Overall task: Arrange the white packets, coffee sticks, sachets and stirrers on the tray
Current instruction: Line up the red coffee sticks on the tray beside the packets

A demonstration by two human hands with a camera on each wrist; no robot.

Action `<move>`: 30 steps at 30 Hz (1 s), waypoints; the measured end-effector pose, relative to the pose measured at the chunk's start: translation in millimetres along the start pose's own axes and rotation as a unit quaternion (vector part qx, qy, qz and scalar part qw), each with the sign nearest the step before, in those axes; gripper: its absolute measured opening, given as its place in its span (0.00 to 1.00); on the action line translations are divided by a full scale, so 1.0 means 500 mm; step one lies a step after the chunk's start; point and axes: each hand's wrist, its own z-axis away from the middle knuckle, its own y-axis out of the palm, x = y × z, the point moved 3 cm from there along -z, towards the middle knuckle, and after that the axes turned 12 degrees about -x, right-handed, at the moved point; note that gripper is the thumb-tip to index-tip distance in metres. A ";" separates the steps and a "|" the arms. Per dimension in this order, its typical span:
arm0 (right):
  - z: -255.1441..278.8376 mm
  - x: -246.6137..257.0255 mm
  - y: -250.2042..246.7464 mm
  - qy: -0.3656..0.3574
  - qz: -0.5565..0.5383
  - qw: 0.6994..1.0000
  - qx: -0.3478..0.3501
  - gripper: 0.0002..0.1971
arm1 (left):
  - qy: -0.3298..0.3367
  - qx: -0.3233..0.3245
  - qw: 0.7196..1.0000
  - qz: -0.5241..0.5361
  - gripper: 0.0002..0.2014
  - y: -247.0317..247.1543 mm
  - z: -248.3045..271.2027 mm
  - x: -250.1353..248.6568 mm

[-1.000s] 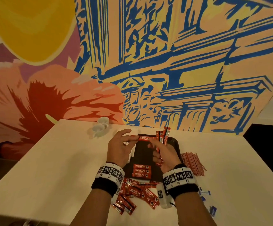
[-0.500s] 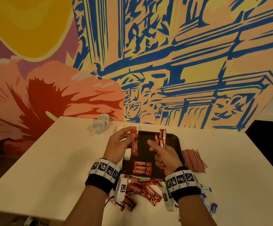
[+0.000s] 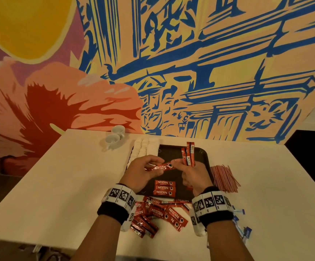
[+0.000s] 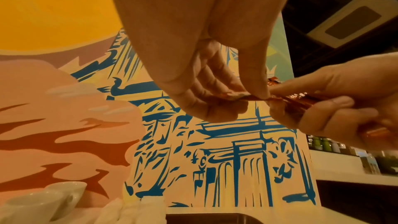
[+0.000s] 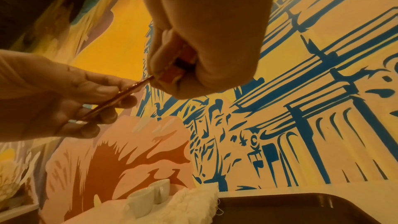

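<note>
Over the dark tray (image 3: 204, 157) my left hand (image 3: 143, 171) pinches one red coffee stick (image 3: 161, 167), held level; the right index fingertip touches its right end. My right hand (image 3: 191, 173) grips a bunch of coffee sticks (image 3: 188, 153) that stand upright out of the fist. In the left wrist view the pinched coffee stick (image 4: 247, 97) runs between both hands. Three coffee sticks (image 3: 164, 188) lie in a neat stack on the tray's near part. A loose pile of coffee sticks (image 3: 158, 213) lies on the table before the tray. Red stirrers (image 3: 223, 178) lie right of the tray.
White packets (image 3: 143, 149) lie in rows at the tray's far left corner. Two white cups (image 3: 115, 136) stand at the back left of the white table (image 3: 58, 176). Blue-and-white sachets (image 3: 242, 223) lie by my right wrist. A painted wall stands right behind the table.
The left hand has turned its stick from upright to level and brought it to the right hand's fingertip. The right hand keeps its upright bunch.
</note>
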 end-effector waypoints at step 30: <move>-0.090 -0.097 -0.077 0.132 -0.073 0.986 -0.072 0.14 | -0.005 0.079 0.924 -0.373 0.13 0.110 -0.152 0.167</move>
